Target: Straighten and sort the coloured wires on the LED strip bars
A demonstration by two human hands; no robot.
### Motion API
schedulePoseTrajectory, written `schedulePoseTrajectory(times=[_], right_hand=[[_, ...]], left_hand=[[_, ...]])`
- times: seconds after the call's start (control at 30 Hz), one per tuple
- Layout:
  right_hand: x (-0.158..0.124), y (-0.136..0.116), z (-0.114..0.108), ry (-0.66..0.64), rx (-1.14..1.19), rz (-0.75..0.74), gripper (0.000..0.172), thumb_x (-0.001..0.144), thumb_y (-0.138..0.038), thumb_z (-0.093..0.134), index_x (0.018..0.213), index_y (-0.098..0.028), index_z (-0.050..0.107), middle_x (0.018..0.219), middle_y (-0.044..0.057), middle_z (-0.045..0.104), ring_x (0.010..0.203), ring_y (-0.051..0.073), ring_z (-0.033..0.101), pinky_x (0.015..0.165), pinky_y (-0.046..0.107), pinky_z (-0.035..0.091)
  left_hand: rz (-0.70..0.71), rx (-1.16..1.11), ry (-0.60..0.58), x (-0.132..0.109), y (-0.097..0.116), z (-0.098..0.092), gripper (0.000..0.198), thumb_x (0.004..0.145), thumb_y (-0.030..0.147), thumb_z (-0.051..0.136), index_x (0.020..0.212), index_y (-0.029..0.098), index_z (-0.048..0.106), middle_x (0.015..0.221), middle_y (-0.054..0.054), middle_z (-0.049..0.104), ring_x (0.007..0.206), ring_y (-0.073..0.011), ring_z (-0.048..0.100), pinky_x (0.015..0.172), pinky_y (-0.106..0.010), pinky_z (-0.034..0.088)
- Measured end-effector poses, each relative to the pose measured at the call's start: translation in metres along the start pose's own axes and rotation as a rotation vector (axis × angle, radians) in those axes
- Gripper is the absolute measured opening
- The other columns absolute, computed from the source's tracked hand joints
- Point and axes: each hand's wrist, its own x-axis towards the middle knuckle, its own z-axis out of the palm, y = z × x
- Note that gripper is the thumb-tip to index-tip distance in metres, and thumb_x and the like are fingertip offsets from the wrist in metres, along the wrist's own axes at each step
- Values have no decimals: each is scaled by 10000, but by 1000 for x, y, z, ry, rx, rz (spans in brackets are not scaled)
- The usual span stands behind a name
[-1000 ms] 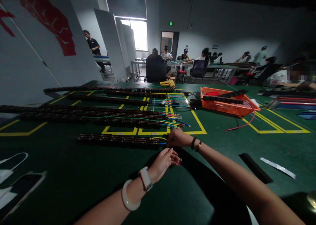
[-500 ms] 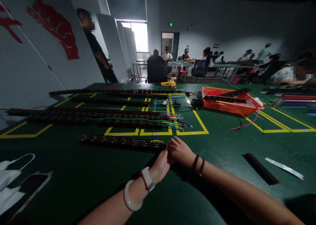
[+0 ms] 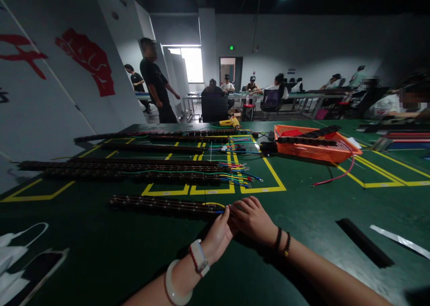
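A short dark strip (image 3: 157,204) with metallic spots along it lies crosswise on the green table, a yellow wire (image 3: 215,204) and a blue wire (image 3: 219,211) at its right end. My left hand (image 3: 218,236), with a watch and a pale bangle at the wrist, closes round that end, thumb on top. Against it, my right hand (image 3: 255,218) has its fingers bent over the same spot; whatever lies under them is hidden. Beyond my hands rests a bundle of longer dark strips (image 3: 134,169) with coloured wires ending in ring terminals (image 3: 248,179).
An orange basket (image 3: 309,153) holding dark strips stands at the back right. A yellow heat gun (image 3: 230,122) lies at the far edge. Near right are a black strip (image 3: 364,243) and a white strip (image 3: 399,241); near left, a phone-like object (image 3: 36,274). Several people are beyond.
The view has tilted upward. My right hand's fingers have loosened and spread a little, and the blue wire by my left thumb now shows. The standing person at the left appears farther right.
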Motion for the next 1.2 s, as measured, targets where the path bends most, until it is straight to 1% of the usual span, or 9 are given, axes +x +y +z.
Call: schedulePoseTrajectory(times=[0.1,0.23,0.3,0.5,0.6,0.7,0.8,0.9,1.2], right_hand=[[-8,12,-4,71,24,-39,188,887,-265,524,1059,-230,592,943,39,628,881,177,508,890,362,326],[-15,19,-5,26,9,-101,226,829,-346,597,1016,-218,588,896,35,615,868,187,495,889,363,315],[-14,19,-3,1,6,-79,243,809,-361,614,999,-212,588,892,41,606,862,194,486,877,365,318],[-11,17,-2,58,72,7,63,824,-247,578,851,-197,604,782,34,587,766,171,464,806,337,335],[-11,20,-2,105,163,95,84,855,-240,548,838,-198,618,777,33,607,762,167,477,788,332,343],[-10,28,0,89,317,262,118,868,-301,561,876,-215,643,813,31,645,806,178,519,789,336,365],[-9,40,8,62,536,438,186,851,-383,583,903,-224,663,877,34,672,845,192,568,790,339,408],[-6,52,16,43,706,508,233,842,-421,580,899,-213,670,900,37,680,837,192,602,763,322,441],[8,64,22,68,210,353,116,856,-330,609,890,-281,710,800,17,676,807,174,558,807,331,325]], left_hand=[[-28,20,-14,-1,2,0,206,861,330,550,923,137,583,987,-102,674,956,-190,623,873,-331,464],[-48,37,-7,0,2,-1,192,852,324,564,911,142,570,950,-95,673,896,-187,638,862,-341,465],[-47,37,17,0,1,-1,189,845,335,573,890,152,560,928,-85,669,881,-179,640,863,-339,465],[-22,60,52,3,-1,-2,188,843,331,576,885,151,546,919,-95,661,895,-175,643,899,-339,454],[-43,60,24,3,0,-3,257,864,368,531,950,126,547,991,-153,661,971,-208,637,958,-374,425],[-60,73,69,2,0,-3,317,873,400,500,966,100,546,1001,-197,662,1005,-242,635,998,-414,402],[-49,99,98,1,0,-3,256,877,354,506,897,101,544,959,-201,676,985,-262,649,1001,-432,413],[-45,109,74,1,0,-2,193,884,299,502,876,111,545,932,-182,690,974,-261,656,999,-434,425],[-57,102,87,1,2,1,232,879,337,507,818,118,555,894,-173,699,919,-248,671,995,-447,430]])
